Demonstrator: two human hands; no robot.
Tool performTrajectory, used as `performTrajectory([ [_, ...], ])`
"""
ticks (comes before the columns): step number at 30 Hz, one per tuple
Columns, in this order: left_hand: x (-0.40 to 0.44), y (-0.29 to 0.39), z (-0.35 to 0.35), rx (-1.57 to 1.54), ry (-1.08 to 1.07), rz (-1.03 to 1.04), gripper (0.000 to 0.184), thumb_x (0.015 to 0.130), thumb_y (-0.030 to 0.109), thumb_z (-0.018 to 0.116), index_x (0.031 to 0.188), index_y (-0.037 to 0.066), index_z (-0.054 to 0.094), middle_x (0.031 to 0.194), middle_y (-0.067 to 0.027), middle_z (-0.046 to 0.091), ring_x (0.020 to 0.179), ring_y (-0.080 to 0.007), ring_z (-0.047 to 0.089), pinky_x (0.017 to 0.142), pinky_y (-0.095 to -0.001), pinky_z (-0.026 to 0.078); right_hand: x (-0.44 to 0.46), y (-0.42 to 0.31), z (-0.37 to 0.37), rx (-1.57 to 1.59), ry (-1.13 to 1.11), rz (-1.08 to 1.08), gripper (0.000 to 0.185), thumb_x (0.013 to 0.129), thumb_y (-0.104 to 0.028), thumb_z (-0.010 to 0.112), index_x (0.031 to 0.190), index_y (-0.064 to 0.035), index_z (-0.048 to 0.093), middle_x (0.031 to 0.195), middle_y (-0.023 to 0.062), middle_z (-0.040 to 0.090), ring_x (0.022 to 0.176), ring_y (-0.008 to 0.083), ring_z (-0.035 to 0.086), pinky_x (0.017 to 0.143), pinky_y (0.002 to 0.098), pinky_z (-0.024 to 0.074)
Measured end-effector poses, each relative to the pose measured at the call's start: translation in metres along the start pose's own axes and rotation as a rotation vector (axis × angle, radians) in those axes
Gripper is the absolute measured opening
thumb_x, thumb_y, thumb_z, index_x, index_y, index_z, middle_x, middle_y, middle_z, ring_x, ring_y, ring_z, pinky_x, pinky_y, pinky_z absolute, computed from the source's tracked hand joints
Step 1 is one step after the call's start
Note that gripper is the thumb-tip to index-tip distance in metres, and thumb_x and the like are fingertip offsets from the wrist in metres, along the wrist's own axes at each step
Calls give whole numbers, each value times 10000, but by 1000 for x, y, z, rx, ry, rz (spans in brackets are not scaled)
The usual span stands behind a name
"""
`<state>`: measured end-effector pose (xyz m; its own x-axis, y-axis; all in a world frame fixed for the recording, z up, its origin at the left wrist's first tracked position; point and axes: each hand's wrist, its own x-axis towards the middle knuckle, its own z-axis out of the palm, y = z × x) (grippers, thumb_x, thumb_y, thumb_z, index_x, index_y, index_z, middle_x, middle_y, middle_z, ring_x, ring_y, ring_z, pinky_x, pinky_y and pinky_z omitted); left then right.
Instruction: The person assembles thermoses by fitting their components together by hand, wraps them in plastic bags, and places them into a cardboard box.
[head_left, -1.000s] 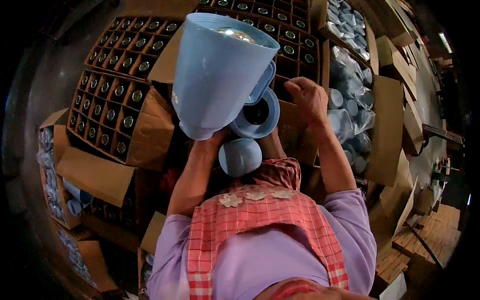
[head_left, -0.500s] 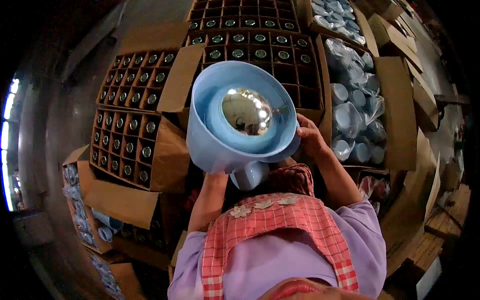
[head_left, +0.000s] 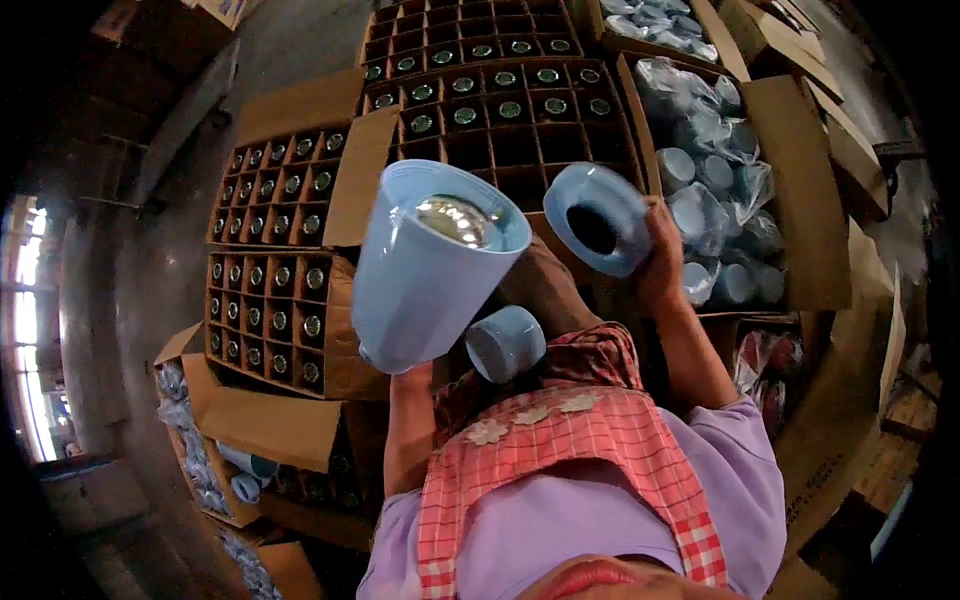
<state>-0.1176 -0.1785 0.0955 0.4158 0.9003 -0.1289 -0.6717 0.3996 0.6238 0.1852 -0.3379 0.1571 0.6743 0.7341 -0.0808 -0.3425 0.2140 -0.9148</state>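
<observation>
A light blue thermos casing (head_left: 430, 275) leans to the right in front of me, its open mouth facing up. Inside it shows the rounded silver end of a glass liner (head_left: 452, 220). My left hand (head_left: 411, 380) supports the casing from below; its fingers are mostly hidden behind it. To the right, my right hand (head_left: 664, 255) grips the edge of a light blue collar (head_left: 625, 225) with a dark round opening. Collar and casing are apart. A light blue cup (head_left: 507, 345) rests by my lap, below the casing's mouth.
Divided cartons (head_left: 265, 310) with silver-topped liners stand at left, and another divided carton (head_left: 490, 150) lies ahead, some cells filled. At right, an open box (head_left: 780, 190) holds bagged light blue parts. A lower-left box (head_left: 205, 440) holds more blue parts.
The casing has moved left and down, away from my face, and tilted more. My right hand has moved right with the collar, which now shows clearly. The cup is less covered.
</observation>
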Motion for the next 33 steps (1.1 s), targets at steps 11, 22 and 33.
performTrajectory([
  [11, 8, 50, -5, 112, 15, 174, 381, 884, 258, 549, 1175, 11, 551, 1152, -121, 592, 1056, -255, 557, 934, -376, 446, -16, -14, 69, -813, -631, -593, 265, 656, -8, 744, 900, -45, 650, 920, 112, 644, 899, 260, 625, 756, 365, 503],
  [22, 13, 44, -2, 145, -14, 124, 373, 885, 252, 546, 1161, 1, 558, 1137, -127, 600, 1038, -257, 567, 925, -374, 453, 53, -17, 153, -732, -1007, -642, 778, 607, -78, 759, 1328, -85, 465, 1295, 183, 505, 1135, 324, 542, 943, 408, 465],
  [33, 9, 52, -1, 224, 13, 139, 366, 885, 245, 542, 1147, -10, 565, 1122, -133, 608, 1020, -260, 578, 916, -373, 459, 44, -8, 136, -540, -838, -97, 694, 642, -109, 762, 1292, -65, 522, 1175, 148, 597, 1055, 240, 582, 918, 363, 470],
])
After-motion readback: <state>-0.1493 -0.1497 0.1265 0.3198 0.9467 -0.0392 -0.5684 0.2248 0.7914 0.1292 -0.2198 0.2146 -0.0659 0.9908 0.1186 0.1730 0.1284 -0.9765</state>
